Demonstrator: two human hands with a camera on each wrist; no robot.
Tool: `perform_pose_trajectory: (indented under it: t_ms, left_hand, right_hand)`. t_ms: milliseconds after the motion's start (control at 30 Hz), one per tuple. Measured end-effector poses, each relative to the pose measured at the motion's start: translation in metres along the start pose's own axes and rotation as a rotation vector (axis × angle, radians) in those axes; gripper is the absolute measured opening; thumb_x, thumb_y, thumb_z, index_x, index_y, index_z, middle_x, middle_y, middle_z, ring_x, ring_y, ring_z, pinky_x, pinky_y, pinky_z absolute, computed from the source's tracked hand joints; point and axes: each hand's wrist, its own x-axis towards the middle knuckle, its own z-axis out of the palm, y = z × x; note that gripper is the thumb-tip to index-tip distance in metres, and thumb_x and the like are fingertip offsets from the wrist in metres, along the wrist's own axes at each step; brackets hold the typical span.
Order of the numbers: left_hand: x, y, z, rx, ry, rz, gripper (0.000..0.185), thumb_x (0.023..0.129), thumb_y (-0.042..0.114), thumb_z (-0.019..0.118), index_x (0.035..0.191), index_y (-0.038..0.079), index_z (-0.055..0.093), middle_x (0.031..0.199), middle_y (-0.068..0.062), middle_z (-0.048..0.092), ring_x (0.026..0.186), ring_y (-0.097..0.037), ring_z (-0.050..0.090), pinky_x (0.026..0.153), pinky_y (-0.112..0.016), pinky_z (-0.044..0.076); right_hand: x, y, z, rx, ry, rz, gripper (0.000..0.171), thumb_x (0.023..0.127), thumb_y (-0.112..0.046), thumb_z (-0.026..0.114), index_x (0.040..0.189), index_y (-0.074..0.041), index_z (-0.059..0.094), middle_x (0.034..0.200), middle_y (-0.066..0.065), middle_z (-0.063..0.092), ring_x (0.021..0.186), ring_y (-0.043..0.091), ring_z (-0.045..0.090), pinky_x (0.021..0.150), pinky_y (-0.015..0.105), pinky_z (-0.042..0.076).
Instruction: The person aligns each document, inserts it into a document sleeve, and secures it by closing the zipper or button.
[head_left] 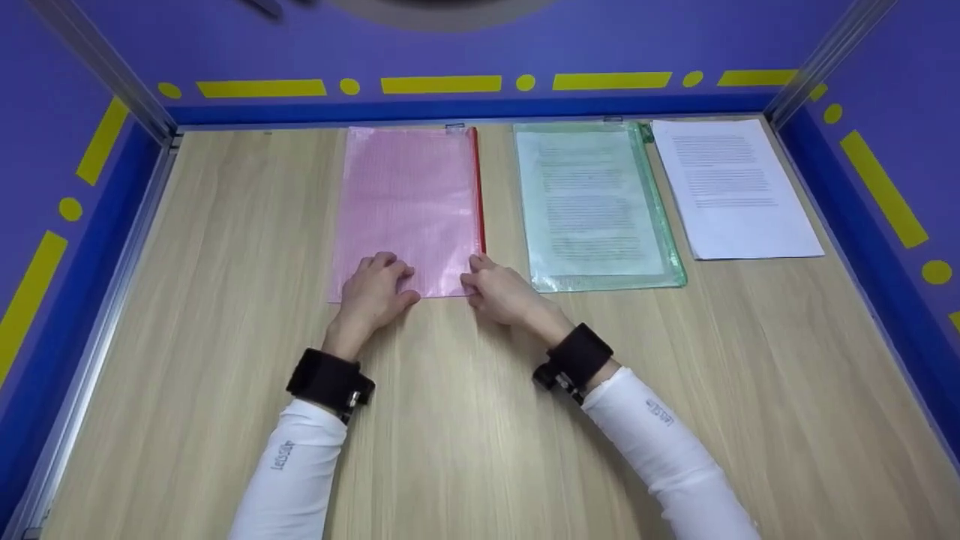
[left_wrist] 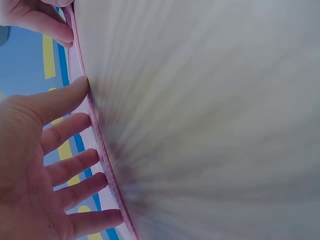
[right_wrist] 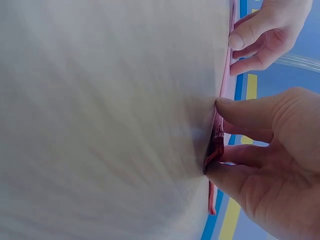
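Note:
A translucent pink zip folder (head_left: 412,202) with a red edge strip (head_left: 478,187) lies flat on the table. My left hand (head_left: 377,289) rests on its lower left part. In the left wrist view the fingers (left_wrist: 80,192) are spread, with tips down on the folder and the thumb at its near edge. At the lower right corner, by the end of the red strip, my right hand (head_left: 504,291) pinches the folder. The right wrist view shows its fingers bent around the dark red corner (right_wrist: 216,147).
Right of the pink folder lies a green translucent zip folder (head_left: 592,202) with printed sheets inside. A stack of printed white paper (head_left: 739,187) sits at the far right. Blue and purple panels with yellow marks (head_left: 441,84) enclose the wooden table (head_left: 465,435).

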Motion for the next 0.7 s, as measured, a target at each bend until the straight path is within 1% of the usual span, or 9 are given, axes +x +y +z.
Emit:
perform_pose_trajectory:
  t_ms: [67, 133, 233, 300, 367, 533, 633, 700]
  left_hand:
    - [0.0, 0.001, 0.001, 0.001, 0.004, -0.003, 0.046, 0.09, 0.034, 0.07, 0.128, 0.009, 0.064, 0.147, -0.019, 0.048, 0.137, -0.041, 0.044, 0.102, -0.06, 0.046]
    - [0.0, 0.001, 0.002, 0.004, 0.008, -0.005, 0.046, 0.09, 0.034, 0.07, 0.128, 0.009, 0.064, 0.147, -0.018, 0.049, 0.137, -0.041, 0.044, 0.102, -0.06, 0.046]
    - [0.0, 0.002, 0.003, 0.01, 0.01, -0.002, 0.046, 0.09, 0.034, 0.07, 0.128, 0.009, 0.063, 0.147, -0.019, 0.049, 0.137, -0.041, 0.044, 0.102, -0.06, 0.046]
    - [0.0, 0.002, 0.004, 0.009, 0.01, -0.002, 0.046, 0.09, 0.034, 0.07, 0.128, 0.009, 0.063, 0.147, -0.019, 0.048, 0.138, -0.042, 0.044, 0.103, -0.06, 0.045]
    - [0.0, 0.003, 0.004, 0.007, 0.009, 0.0, 0.046, 0.09, 0.035, 0.07, 0.128, 0.009, 0.063, 0.148, -0.019, 0.048, 0.138, -0.041, 0.043, 0.104, -0.059, 0.045]
    - [0.0, 0.002, 0.004, 0.003, 0.005, 0.0, 0.046, 0.09, 0.034, 0.07, 0.128, 0.009, 0.063, 0.148, -0.019, 0.047, 0.138, -0.041, 0.043, 0.107, -0.058, 0.043]
    - [0.0, 0.002, 0.002, 0.003, -0.001, -0.004, 0.046, 0.091, 0.034, 0.069, 0.129, 0.009, 0.063, 0.149, -0.019, 0.047, 0.138, -0.042, 0.043, 0.107, -0.058, 0.043]
    - [0.0, 0.002, 0.001, 0.0, -0.007, -0.009, 0.046, 0.091, 0.034, 0.069, 0.129, 0.009, 0.063, 0.149, -0.019, 0.047, 0.139, -0.041, 0.043, 0.106, -0.059, 0.043]
  right_hand:
    - [-0.001, 0.002, -0.002, 0.035, -0.016, 0.01, 0.018, 0.092, -0.01, 0.066, 0.107, -0.002, 0.069, 0.153, 0.028, 0.04, 0.146, 0.042, 0.034, 0.117, 0.048, 0.037]
    - [-0.003, 0.006, -0.004, 0.078, -0.028, 0.018, 0.027, 0.092, -0.015, 0.067, 0.117, -0.004, 0.069, 0.154, 0.026, 0.04, 0.146, 0.039, 0.037, 0.119, 0.045, 0.035]
    - [-0.008, 0.014, -0.009, 0.16, -0.018, 0.038, 0.041, 0.095, -0.019, 0.065, 0.133, -0.006, 0.062, 0.152, 0.021, 0.045, 0.144, 0.035, 0.042, 0.12, 0.044, 0.034]
    - [-0.013, 0.022, -0.014, 0.199, 0.004, 0.045, 0.041, 0.096, -0.02, 0.063, 0.135, -0.006, 0.061, 0.15, 0.018, 0.05, 0.14, 0.033, 0.047, 0.119, 0.044, 0.036]
    - [-0.021, 0.031, -0.021, 0.241, 0.035, 0.057, 0.041, 0.097, -0.02, 0.062, 0.136, -0.006, 0.06, 0.148, 0.017, 0.052, 0.14, 0.033, 0.048, 0.118, 0.046, 0.036]
    - [-0.043, 0.062, -0.039, 0.347, 0.147, 0.111, 0.038, 0.098, -0.016, 0.06, 0.133, -0.002, 0.061, 0.141, 0.018, 0.058, 0.135, 0.033, 0.053, 0.113, 0.046, 0.044]
    - [-0.053, 0.081, -0.051, 0.386, 0.222, 0.148, 0.035, 0.099, -0.014, 0.059, 0.13, 0.001, 0.063, 0.136, 0.019, 0.062, 0.131, 0.033, 0.056, 0.107, 0.045, 0.049]
    - [-0.059, 0.094, -0.061, 0.389, 0.27, 0.173, 0.033, 0.099, -0.012, 0.058, 0.129, 0.001, 0.063, 0.134, 0.021, 0.063, 0.13, 0.033, 0.056, 0.105, 0.046, 0.05]
